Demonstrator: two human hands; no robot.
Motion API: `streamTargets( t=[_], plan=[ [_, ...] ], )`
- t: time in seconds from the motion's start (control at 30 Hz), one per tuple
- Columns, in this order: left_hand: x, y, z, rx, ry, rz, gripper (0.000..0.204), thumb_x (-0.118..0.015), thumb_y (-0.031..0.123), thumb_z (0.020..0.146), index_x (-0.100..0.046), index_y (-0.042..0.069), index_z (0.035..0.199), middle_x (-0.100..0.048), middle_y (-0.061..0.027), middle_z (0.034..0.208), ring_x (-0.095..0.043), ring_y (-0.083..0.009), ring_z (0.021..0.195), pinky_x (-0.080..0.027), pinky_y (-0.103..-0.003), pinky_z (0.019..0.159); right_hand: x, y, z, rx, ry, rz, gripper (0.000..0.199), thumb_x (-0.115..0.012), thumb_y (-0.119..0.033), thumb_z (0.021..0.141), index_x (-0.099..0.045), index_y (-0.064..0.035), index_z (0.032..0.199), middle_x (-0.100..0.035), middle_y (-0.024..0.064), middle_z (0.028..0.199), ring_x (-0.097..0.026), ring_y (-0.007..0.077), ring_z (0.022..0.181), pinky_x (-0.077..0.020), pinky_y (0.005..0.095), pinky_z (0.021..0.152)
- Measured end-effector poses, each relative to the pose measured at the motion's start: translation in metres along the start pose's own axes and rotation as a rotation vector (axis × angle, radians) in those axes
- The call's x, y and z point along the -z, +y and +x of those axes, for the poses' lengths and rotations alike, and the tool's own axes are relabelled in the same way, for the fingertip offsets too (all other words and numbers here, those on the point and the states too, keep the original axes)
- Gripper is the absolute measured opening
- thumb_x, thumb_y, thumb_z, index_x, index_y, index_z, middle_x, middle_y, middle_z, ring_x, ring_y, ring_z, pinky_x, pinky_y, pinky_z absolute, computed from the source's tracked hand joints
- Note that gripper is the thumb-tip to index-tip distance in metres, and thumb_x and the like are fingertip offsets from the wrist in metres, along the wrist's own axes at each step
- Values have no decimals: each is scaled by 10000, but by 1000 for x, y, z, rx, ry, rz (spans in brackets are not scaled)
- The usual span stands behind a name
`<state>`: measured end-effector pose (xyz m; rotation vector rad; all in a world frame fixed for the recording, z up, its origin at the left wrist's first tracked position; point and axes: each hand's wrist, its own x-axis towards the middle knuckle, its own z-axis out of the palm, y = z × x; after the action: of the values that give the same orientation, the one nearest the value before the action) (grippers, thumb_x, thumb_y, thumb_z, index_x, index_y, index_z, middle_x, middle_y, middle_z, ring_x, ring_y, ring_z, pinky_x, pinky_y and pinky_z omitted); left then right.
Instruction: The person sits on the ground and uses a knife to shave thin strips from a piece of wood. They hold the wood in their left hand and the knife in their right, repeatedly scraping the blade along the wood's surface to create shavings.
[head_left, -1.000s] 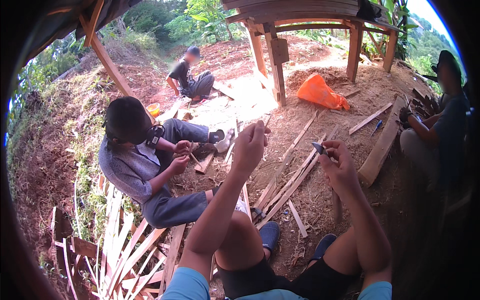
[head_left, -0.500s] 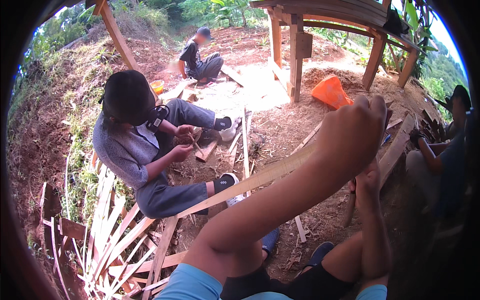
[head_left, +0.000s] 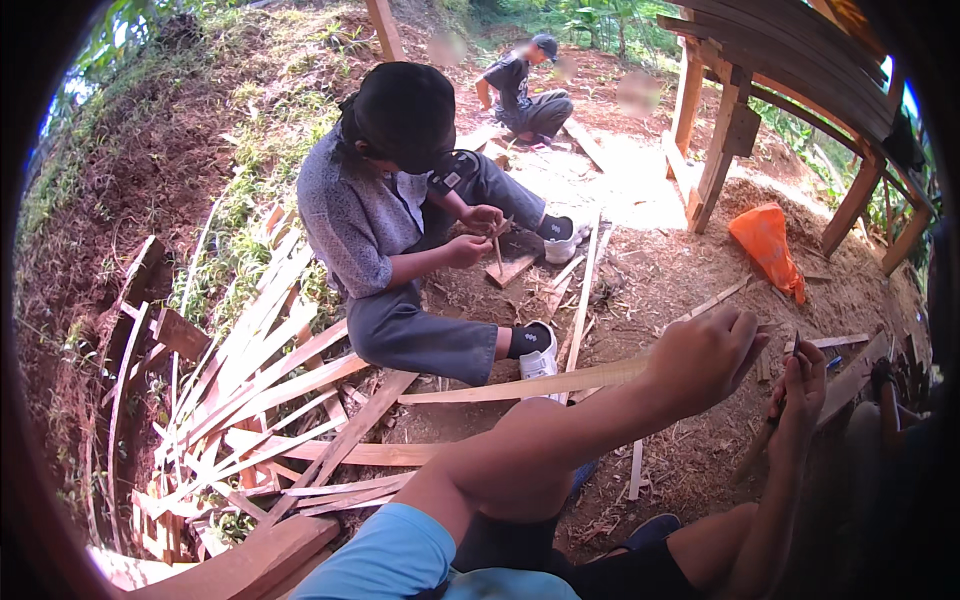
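Note:
My left hand (head_left: 705, 362) is closed, its fingers curled, at the end of a long pale wooden strip (head_left: 530, 386). The strip runs leftward behind my left forearm, over the ground, and tapers toward the pile of slats. My forearm and knuckles hide where the fingers meet it. Just to the right, my right hand (head_left: 797, 392) is closed around a knife. A narrow dark blade (head_left: 796, 343) points up from its fingers, and a long brown handle (head_left: 752, 455) seems to run down beside the wrist. The blade is apart from my left hand.
A seated person (head_left: 370, 200) works a small stick at the left. Below them lies a heap of slats (head_left: 270, 390). Another person (head_left: 525, 95) sits farther back. An orange bag (head_left: 768, 250) lies near a wooden structure (head_left: 715, 150). Someone's dark-gloved hand (head_left: 882, 375) shows at right.
My view has swung left, so the scene shifts right. My left hand has come down from its raised place, and my right hand is now in plain sight with the blade showing.

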<state>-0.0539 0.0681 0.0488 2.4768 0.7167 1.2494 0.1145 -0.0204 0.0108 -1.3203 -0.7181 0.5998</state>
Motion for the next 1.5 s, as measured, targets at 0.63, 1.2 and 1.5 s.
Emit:
streamTargets(
  t=[0.63, 1.2, 1.5],
  plan=[
    [-18, -3, 3, 400, -278, -254, 449, -482, 394, 905, -606, -14, 766, -604, -217, 665, -627, -391, 679, -494, -495, 622, 54, 36, 21, 4, -56, -319, 361, -540, -122, 891, -445, -70, 1235, -542, 30, 913, -449, 48, 571, -331, 168, 463],
    [-18, -24, 3, 410, -262, -288, 431, -534, 424, 865, -641, 46, 689, -612, -192, 668, -628, -358, 697, -484, -476, 618, 60, 11, -12, 269, -263, -714, 329, -476, -133, 933, -421, -36, 1242, -464, 142, 1221, -525, 140, 987, -461, 261, 777],
    [-32, -49, 10, 378, -221, -495, 428, -545, 380, 876, -604, 7, 675, -562, -166, 592, -590, -307, 583, -456, -418, 586, 21, 6, -18, -42, -25, -361, 349, -520, -172, 923, -418, -121, 1252, -516, -38, 849, -376, 10, 521, -303, 154, 427]
  ],
)
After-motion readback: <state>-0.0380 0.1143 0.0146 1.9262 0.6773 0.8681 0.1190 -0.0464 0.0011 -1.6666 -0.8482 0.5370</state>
